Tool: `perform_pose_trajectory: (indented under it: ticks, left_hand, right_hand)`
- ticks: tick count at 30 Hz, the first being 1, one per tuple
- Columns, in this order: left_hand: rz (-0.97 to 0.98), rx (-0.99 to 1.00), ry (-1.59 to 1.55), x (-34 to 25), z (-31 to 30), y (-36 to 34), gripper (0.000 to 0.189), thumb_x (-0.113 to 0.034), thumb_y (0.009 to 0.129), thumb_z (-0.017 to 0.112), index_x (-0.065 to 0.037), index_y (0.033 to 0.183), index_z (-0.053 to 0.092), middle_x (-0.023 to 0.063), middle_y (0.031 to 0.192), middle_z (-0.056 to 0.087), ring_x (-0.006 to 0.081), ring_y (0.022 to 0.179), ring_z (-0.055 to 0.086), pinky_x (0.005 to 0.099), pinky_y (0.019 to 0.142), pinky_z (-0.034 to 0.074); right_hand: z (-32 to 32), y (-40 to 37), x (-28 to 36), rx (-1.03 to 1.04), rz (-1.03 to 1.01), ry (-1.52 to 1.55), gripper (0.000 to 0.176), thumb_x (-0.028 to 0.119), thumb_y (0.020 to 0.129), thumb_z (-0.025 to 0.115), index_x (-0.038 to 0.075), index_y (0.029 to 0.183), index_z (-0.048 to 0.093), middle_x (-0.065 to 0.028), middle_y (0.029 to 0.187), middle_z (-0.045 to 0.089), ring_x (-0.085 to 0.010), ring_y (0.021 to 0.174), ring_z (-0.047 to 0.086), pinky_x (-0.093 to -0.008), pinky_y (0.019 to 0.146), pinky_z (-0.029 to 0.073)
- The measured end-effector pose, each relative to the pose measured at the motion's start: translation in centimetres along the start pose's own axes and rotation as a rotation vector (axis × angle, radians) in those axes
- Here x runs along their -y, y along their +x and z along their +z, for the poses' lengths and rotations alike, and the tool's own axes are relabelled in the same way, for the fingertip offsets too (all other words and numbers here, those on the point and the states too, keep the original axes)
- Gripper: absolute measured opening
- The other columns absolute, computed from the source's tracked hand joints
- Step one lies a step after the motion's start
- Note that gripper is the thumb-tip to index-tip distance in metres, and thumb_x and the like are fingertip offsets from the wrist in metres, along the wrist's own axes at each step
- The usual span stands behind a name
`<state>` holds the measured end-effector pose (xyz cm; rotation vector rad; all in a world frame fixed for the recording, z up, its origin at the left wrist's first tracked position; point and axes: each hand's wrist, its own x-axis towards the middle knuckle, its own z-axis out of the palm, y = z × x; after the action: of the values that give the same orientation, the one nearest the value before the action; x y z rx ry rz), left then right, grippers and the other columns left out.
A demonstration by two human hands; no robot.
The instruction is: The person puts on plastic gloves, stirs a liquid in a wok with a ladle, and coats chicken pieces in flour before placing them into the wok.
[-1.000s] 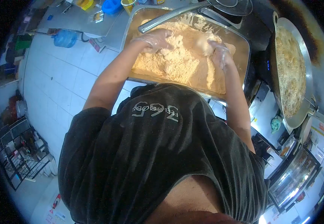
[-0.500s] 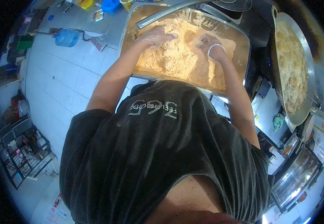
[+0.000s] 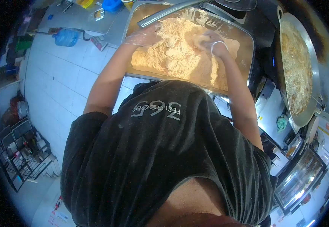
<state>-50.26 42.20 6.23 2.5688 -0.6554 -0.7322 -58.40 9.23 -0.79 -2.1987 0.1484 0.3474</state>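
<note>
A large rectangular metal tray (image 3: 246,72) holds a mound of pale orange breading flour (image 3: 179,56). My left hand (image 3: 145,36), in a clear plastic glove, lies at the flour's left edge near the tray wall, fingers stretched toward the mound and partly covered by flour. On the right side of the mound is my right hand (image 3: 208,41), also gloved, with a white band at the wrist. Its fingers are smeared by motion and dusted with flour, so I cannot tell how they are bent.
A metal tube (image 3: 168,14) crosses the tray's far left corner. To the right, a big wok (image 3: 316,75) holds bubbling oil (image 3: 295,68). A steel counter (image 3: 73,19) with a blue container (image 3: 112,5) stands at the far left. A blue water bottle (image 3: 66,38) is below it.
My left hand has moved left toward the tray wall, away from the middle of the mound. My right hand stays on the right side, fingers shifted slightly and blurred.
</note>
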Motion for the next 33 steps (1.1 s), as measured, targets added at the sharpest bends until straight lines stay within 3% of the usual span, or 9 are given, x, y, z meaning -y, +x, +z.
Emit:
perform_pose_trajectory:
  ticks: [1,7,10,16,19,22,25,31,33]
  left_hand:
    - [0.011,0.036,0.015,-0.6,-0.6,-0.2,0.076,-0.026,0.087,0.072,-0.004,0.152,0.039,0.0216,0.146,0.053,0.0346,0.134,0.053,0.0415,0.110,0.043]
    - [0.214,-0.050,0.199,-0.5,2.1,0.8,0.071,-0.027,0.088,0.074,-0.006,0.149,0.043,0.0208,0.144,0.055,0.0337,0.130,0.056,0.0414,0.108,0.045]
    - [0.186,-0.082,0.036,0.4,2.6,1.7,0.064,-0.026,0.089,0.072,-0.007,0.145,0.049,0.0210,0.134,0.062,0.0338,0.119,0.062,0.0415,0.103,0.049]
    - [0.116,-0.060,-0.101,0.9,1.7,1.2,0.057,-0.023,0.090,0.071,-0.006,0.141,0.053,0.0230,0.120,0.067,0.0353,0.106,0.066,0.0421,0.097,0.052]
    - [0.160,0.020,-0.020,0.7,1.8,2.0,0.057,-0.025,0.091,0.071,-0.004,0.141,0.052,0.0244,0.123,0.066,0.0352,0.109,0.066,0.0424,0.097,0.051]
    - [0.242,-0.078,-0.002,0.8,2.8,2.6,0.057,-0.027,0.092,0.070,-0.003,0.140,0.053,0.0254,0.127,0.065,0.0358,0.113,0.065,0.0434,0.099,0.051]
    - [0.230,-0.113,-0.076,0.2,3.1,1.9,0.056,-0.027,0.092,0.070,-0.002,0.139,0.054,0.0253,0.130,0.064,0.0365,0.117,0.064,0.0443,0.100,0.051]
    - [0.165,-0.120,-0.110,-0.2,2.3,1.4,0.055,-0.028,0.092,0.070,-0.004,0.139,0.055,0.0244,0.129,0.064,0.0349,0.115,0.066,0.0436,0.100,0.051]
    - [0.145,-0.104,-0.112,-0.3,2.2,0.8,0.054,-0.028,0.093,0.070,-0.004,0.138,0.055,0.0238,0.129,0.064,0.0345,0.115,0.066,0.0433,0.100,0.051]
  right_hand:
    - [-0.4,-0.1,-0.4,-0.068,0.060,0.237,0.077,0.026,0.080,0.084,0.004,0.144,0.047,-0.0221,0.134,0.059,-0.0299,0.114,0.064,-0.0392,0.091,0.055]
    - [-2.4,0.5,-1.7,0.119,0.175,-0.188,0.075,0.030,0.081,0.084,0.000,0.140,0.050,-0.0211,0.136,0.059,-0.0286,0.116,0.062,-0.0375,0.089,0.055]
    - [-2.2,0.0,-3.0,-0.004,-0.009,-0.264,0.070,0.031,0.084,0.081,-0.001,0.139,0.052,-0.0200,0.139,0.058,-0.0293,0.119,0.061,-0.0377,0.088,0.055]
    - [-2.6,-0.9,-0.8,-0.114,0.143,0.417,0.057,0.025,0.088,0.077,0.007,0.138,0.058,-0.0151,0.137,0.062,-0.0238,0.122,0.060,-0.0393,0.093,0.053]
    - [-3.4,-0.9,-0.9,0.117,0.020,-0.376,0.056,0.024,0.087,0.077,0.011,0.138,0.059,-0.0131,0.133,0.064,-0.0242,0.118,0.061,-0.0405,0.095,0.052]
    - [-3.1,-1.1,-2.0,0.221,-0.102,0.111,0.058,0.021,0.084,0.079,0.005,0.136,0.058,-0.0173,0.128,0.064,-0.0273,0.105,0.064,-0.0377,0.092,0.052]
    - [-2.3,-1.6,0.3,0.123,-0.019,-0.383,0.056,0.021,0.086,0.078,0.002,0.135,0.058,-0.0190,0.130,0.063,-0.0269,0.107,0.063,-0.0366,0.094,0.051]
    - [-1.7,0.5,-2.7,-0.222,-0.006,0.290,0.063,0.034,0.085,0.080,0.000,0.133,0.058,-0.0174,0.126,0.066,-0.0267,0.110,0.064,-0.0376,0.093,0.052]
    - [-2.4,-0.1,-2.4,-0.096,0.100,0.233,0.053,0.026,0.087,0.080,-0.001,0.129,0.061,-0.0129,0.124,0.066,-0.0217,0.110,0.062,-0.0338,0.095,0.049]
